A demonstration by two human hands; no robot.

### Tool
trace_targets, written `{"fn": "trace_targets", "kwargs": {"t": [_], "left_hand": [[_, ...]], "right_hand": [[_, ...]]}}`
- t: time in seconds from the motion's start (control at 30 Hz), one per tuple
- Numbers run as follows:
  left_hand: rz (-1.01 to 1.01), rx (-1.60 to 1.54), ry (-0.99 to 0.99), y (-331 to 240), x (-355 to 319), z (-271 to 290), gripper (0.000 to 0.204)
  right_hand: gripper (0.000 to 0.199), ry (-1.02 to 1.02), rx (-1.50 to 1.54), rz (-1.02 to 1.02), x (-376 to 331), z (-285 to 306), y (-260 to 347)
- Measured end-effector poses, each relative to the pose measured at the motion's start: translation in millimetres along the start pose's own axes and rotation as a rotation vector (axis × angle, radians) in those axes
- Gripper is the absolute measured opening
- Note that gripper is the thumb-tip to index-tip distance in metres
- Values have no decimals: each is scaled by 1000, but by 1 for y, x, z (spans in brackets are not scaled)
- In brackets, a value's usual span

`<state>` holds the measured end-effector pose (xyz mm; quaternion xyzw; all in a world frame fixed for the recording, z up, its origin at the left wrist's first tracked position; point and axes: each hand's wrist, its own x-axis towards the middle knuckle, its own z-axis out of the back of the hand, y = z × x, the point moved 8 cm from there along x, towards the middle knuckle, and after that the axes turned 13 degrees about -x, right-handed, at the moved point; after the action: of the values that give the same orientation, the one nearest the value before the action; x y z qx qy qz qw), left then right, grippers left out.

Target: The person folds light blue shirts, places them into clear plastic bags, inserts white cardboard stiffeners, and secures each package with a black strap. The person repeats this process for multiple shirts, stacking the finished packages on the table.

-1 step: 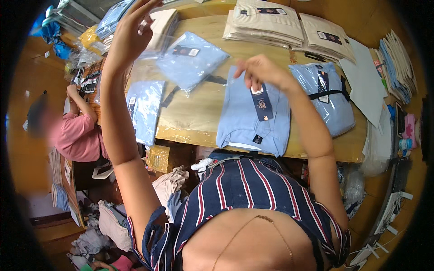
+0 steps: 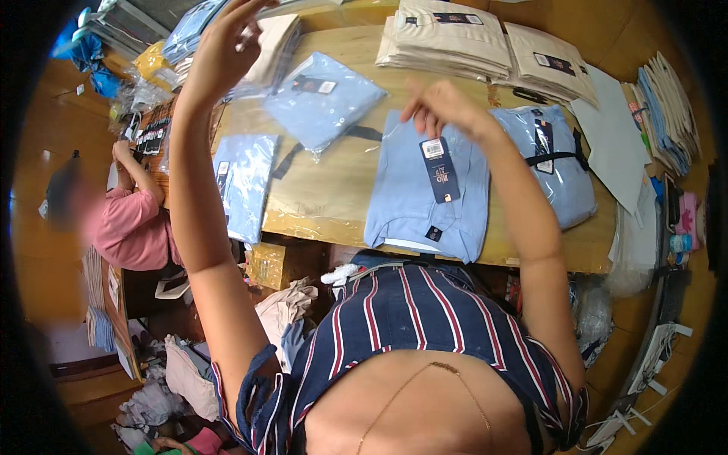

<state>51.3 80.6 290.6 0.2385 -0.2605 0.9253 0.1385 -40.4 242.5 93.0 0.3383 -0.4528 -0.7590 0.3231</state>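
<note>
My left hand [image 2: 227, 49] is raised at the upper left, fingers mostly stretched upward and their tips cut off by the picture's edge. Close by it lies a bagged light blue folded garment [image 2: 322, 102] with a dark tag. My right hand [image 2: 447, 106], slightly smeared by motion, hovers over the far end of an unbagged light blue folded shirt [image 2: 425, 216]. Its fingers are loosely bent and apart, and nothing shows in them. On that shirt lies a dark hang tag [image 2: 440, 174], just below the fingertips.
Another bagged blue garment [image 2: 246, 186] lies at the table's left, a plastic-covered blue bundle with a black strap [image 2: 557, 171] at its right. Stacks of cream folded garments [image 2: 447, 42] stand at the back. A person in pink [image 2: 136, 227] sits at the left.
My right hand has shifted slightly to the right, uncovering the top of the hang tag. The left hand is almost where it was.
</note>
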Motion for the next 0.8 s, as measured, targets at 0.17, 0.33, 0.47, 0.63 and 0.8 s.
{"fn": "trace_targets", "kwargs": {"t": [0.17,0.33,0.47,0.63,0.8], "left_hand": [[-349,327,-618,11,38,34,12],[-881,150,-1355,-64,-8,37,44],[-164,-230,-1012,30,-13,-53,18],[462,-357,-527,153,-52,-227,15],[656,-387,-363,176,-77,-270,14]], "right_hand": [[25,-885,-523,167,32,115,69],[10,-1894,-911,929,-146,125,163],[7,-1558,-872,706,-110,110,60],[20,-915,-198,180,-38,92,-151],[10,-942,-438,75,-27,83,-159]]}}
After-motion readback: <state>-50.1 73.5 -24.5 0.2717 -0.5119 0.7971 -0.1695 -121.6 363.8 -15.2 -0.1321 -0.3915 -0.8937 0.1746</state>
